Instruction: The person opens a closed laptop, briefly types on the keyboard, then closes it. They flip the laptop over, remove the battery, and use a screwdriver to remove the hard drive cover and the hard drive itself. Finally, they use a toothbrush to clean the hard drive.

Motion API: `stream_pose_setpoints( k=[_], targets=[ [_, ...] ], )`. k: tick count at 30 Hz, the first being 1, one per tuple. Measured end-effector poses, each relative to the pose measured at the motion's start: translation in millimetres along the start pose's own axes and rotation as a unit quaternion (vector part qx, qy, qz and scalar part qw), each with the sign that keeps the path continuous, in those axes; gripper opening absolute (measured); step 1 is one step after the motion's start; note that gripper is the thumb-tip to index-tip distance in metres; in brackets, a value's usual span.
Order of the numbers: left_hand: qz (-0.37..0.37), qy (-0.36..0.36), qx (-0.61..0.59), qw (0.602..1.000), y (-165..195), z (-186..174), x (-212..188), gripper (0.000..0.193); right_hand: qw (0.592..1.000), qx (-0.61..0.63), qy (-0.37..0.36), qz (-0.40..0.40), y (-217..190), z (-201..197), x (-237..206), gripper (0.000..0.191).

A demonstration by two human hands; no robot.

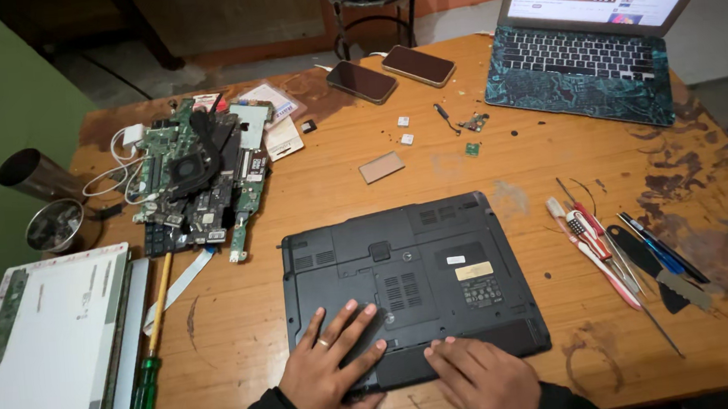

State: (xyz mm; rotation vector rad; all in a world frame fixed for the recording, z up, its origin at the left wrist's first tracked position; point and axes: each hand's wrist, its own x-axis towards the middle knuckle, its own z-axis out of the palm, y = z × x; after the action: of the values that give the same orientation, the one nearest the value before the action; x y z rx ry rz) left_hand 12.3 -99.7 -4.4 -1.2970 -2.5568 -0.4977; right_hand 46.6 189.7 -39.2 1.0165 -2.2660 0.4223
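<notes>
**Laptop turned base-up, both hands laid on its near edge**

Laptop [409, 283], black and turned underside up, is seen at the middle of the near edge of the wooden bench [500, 168]. The left hand [329, 367] is spread flat, fingers open, on the near-left part of the base; the right hand [481, 377] is laid palm-down on the near rim, fingers loosely bent, nothing gripped. The step in hand is judged to be the freeing of the strip along that near rim, probably the battery. Both hands would have to press and slide together there, with any latches released first.

Screwdrivers and prying tools [623, 253] are laid out toward the right edge. Bare circuit boards [197, 179] are heaped near the far-left corner, and a second, open laptop [582, 62] stands at the far-right corner.
</notes>
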Motion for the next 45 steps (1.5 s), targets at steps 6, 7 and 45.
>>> stream_pose_setpoints(
  k=[6, 7, 45],
  targets=[
    [-0.012, -0.036, 0.001, 0.999, 1, -1, -1, 0.062, 0.997, -0.052, -0.037, 0.052, 7, -15, -9, 0.044],
    [-0.013, -0.039, 0.003, 0.999, 2, -2, -1, 0.063, 0.996, -0.062, -0.033, 0.054, 6, -14, -11, 0.039],
    [-0.045, -0.029, -0.011, 0.999, -4, -3, 2, 0.067, 0.976, 0.053, -0.104, 0.184, -1, -1, -1, 0.056]
  ],
)
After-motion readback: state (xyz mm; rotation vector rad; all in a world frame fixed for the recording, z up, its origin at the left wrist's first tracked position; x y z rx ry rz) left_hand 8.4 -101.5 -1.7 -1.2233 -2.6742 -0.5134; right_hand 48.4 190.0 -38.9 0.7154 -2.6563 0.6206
